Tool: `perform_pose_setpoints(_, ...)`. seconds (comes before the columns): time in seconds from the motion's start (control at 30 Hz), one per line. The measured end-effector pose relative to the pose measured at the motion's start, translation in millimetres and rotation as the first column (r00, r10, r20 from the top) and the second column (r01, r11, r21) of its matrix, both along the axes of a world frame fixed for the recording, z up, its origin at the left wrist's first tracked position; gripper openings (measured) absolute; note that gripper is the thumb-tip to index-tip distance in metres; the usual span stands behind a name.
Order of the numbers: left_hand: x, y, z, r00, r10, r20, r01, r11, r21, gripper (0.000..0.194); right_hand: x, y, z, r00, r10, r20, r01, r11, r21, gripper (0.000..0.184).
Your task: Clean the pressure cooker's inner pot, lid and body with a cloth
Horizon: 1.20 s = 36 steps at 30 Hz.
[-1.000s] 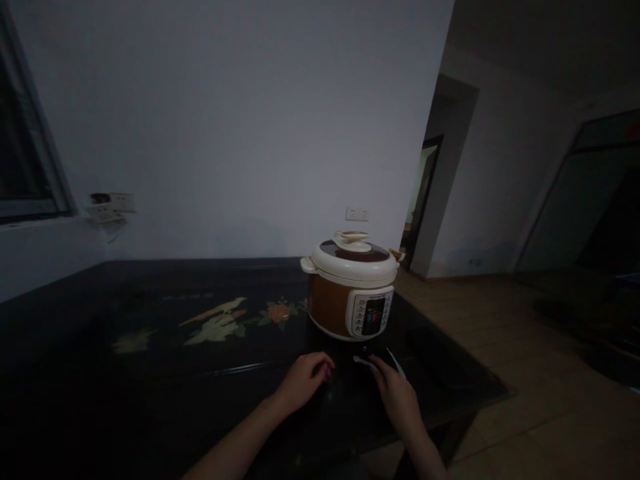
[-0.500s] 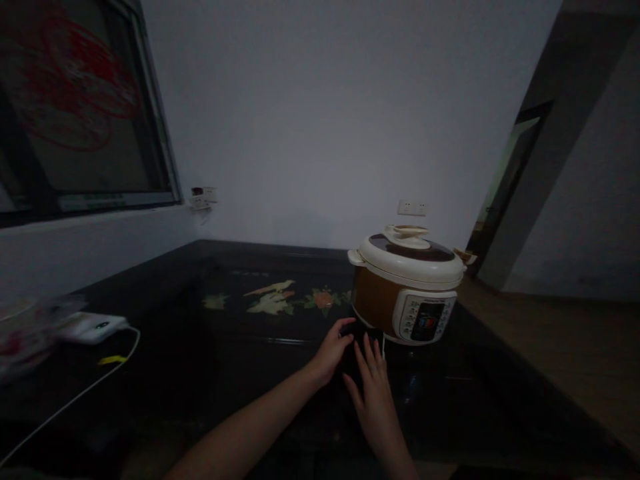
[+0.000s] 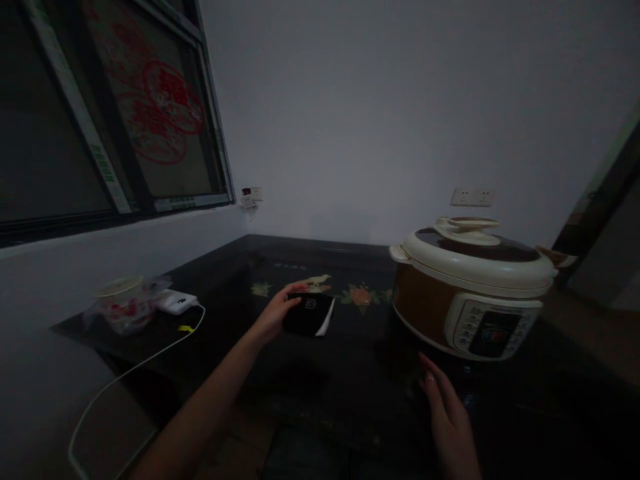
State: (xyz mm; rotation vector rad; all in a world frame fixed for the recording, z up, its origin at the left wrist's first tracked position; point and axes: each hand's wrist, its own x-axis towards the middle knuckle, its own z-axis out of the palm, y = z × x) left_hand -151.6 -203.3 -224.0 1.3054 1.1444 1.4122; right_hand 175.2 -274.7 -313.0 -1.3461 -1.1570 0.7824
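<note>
My left hand [image 3: 280, 310] grips a small black notebook [image 3: 306, 315] by its left side, fingers over the top edge. The notebook has a pale emblem on its cover and a white page edge showing on the right. It is held tilted above the dark table [image 3: 350, 353]. My right hand [image 3: 447, 410] is apart from it, in front of the electric pressure cooker [image 3: 425, 300]. Its fingers are loosely stretched and I see nothing in them; part of the hand is in shadow.
The cream and brown cooker fills the table's right side. At the left stand a bagged paper cup [image 3: 125, 307] and a white power bank [image 3: 176, 301] with a white cable [image 3: 135, 367] hanging over the edge. A yellow scrap [image 3: 185, 328] lies nearby. Wall sockets [image 3: 473, 197] are behind.
The notebook has moved left, away from the cooker, in my left hand. My right hand has come off it and sits farther right. The view has turned left.
</note>
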Motion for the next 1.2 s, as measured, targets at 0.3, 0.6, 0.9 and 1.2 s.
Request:
perform_pose_setpoints(0.3, -90, 6, -49.8, 0.715, 0.307, -0.628, -0.317, 0.943, 0.099, 0.047, -2, 2, 2.9, 0.999, 0.034, 0.024, -0.034, 0.999, 0.001, 0.062)
perform_pose_setpoints(0.6, -34, -7, -81.2, 0.393, -0.01, -0.92, 0.007, 1.0, -0.007, 0.051, -1, 3, -2.9, 0.994, 0.076, 0.08, -0.077, 0.997, 0.018, 0.058)
perform_pose_setpoints(0.9, -83, -37, -70.9, 0.248, -0.108, -0.963, 0.261, 0.964, -0.041, 0.057, -4, 3, -2.0, 0.987, 0.116, 0.112, -0.12, 0.992, 0.028, 0.059)
perform_pose_setpoints(1.2, -69, -45, -10.6, 0.331, 0.088, -0.94, 0.145, 0.979, 0.143, 0.049, 38, 1, 46.4, 0.957, 0.133, 0.259, -0.165, 0.981, 0.105, 0.049)
